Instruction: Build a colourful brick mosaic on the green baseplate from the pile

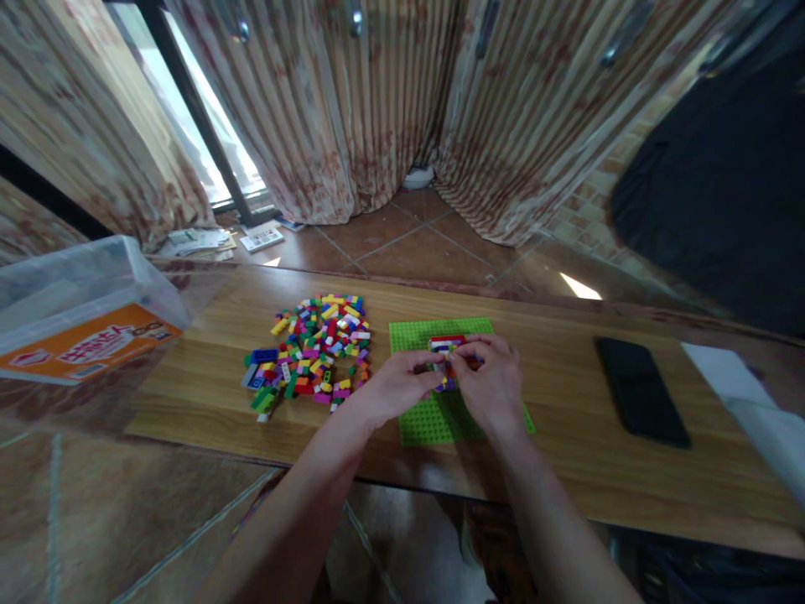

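The fingers of the left hand [397, 386] and right hand [494, 382] curl in at the brick build [448, 341] on the green baseplate [428, 429]; their gap and any grip cannot be told. Uneven pressure could tilt the build or pop pieces loose.

On the clear box [142, 273], an orange label [119, 335] carries a slanted line of large white Chinese characters, of which the first looks like 牛 and the last two like 达人, while the one between is too blurred to make out surely. Left of that line stands a reddish diamond emblem [31, 358], and below it a small pale panel [89, 372], both with any lettering too small to read. A white card [261, 238] on the floor bears black, code-like print that cannot be deciphered.
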### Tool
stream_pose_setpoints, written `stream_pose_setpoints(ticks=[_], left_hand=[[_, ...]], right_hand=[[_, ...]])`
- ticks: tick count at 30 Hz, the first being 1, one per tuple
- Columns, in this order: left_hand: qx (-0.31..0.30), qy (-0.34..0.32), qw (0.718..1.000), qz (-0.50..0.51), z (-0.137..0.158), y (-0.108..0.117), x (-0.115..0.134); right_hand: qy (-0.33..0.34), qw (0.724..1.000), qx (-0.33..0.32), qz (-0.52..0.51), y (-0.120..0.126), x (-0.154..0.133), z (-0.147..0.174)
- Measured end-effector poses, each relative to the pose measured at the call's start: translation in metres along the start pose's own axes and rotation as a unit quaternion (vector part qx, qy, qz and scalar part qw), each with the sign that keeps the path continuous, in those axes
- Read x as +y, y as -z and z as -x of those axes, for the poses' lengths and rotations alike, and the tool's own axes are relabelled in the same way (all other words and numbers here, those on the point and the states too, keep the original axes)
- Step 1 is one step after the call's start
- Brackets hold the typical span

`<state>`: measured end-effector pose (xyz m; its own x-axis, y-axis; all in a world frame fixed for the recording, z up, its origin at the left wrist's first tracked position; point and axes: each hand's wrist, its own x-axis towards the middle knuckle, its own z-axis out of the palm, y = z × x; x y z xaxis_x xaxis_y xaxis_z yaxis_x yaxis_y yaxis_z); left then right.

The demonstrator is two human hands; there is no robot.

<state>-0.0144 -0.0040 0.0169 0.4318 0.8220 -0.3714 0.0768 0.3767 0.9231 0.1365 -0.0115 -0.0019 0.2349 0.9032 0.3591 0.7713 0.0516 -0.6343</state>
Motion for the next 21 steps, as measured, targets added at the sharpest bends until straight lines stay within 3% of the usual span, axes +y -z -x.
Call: stream_pose_setpoints(ticks=[9, 15, 21], left_hand=[[0.053, -0.025, 0.995, 0.080, 0.002, 0.005, 0.006], [0.085, -0.022, 0.988, 0.127, 0.001, 0.004, 0.008], [0.085, -0.053, 0.980, 0.172, -0.001, 0.003, 0.006]], right_hand=[[0.007, 1.000, -0.004, 0.005, 0.002, 0.002, 0.000], [0.053, 0.997, 0.006, -0.059, 0.014, 0.000, 0.004], [0.054, 0.983, -0.066, -0.162, 0.024, -0.015, 0.009]])
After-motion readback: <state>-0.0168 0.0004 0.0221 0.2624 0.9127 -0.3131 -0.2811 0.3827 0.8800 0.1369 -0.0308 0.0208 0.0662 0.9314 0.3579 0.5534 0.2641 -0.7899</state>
